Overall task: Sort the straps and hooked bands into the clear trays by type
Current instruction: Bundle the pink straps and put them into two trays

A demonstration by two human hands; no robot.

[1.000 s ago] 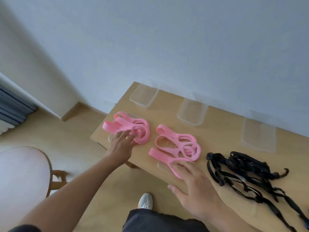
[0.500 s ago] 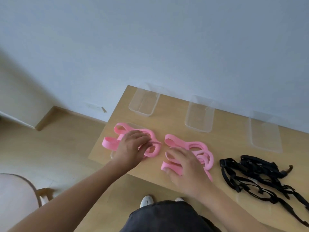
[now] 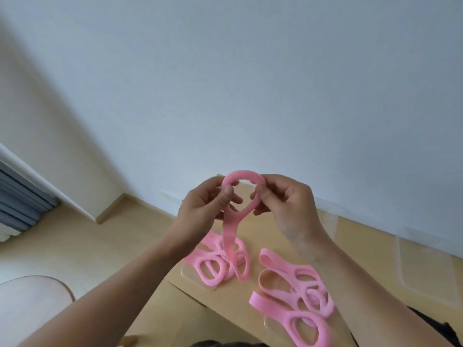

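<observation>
The person holds one long soft pink strap (image 3: 228,234) up in the air with both hands, above the light wooden table (image 3: 225,304). The left hand (image 3: 205,206) pinches one side of the strap's round top loop. Its thumb is pressed flat on the pink and its other fingers are curled behind. The right hand (image 3: 288,206) pinches the other side of the loop the same way, thumb on the front and fingers bent round the back. The loop stands open between the two hands.

The rest of the strap hangs straight down, and its bottom end reaches the left heap of pink straps (image 3: 215,267) on the table. That heap lies on top of a small clear plastic tray (image 3: 195,280) near the table's front edge. A second heap of pink straps (image 3: 300,291) lies just beside it to the right, under the right forearm, and a clear shape shows under it too. Another clear plastic tray (image 3: 426,271) sits by the white wall, well apart from the hands. Some black straps (image 3: 448,334) peek out at the bottom right corner, mostly hidden by the arm. A pale round seat (image 3: 30,311) stands on the floor at the left.
</observation>
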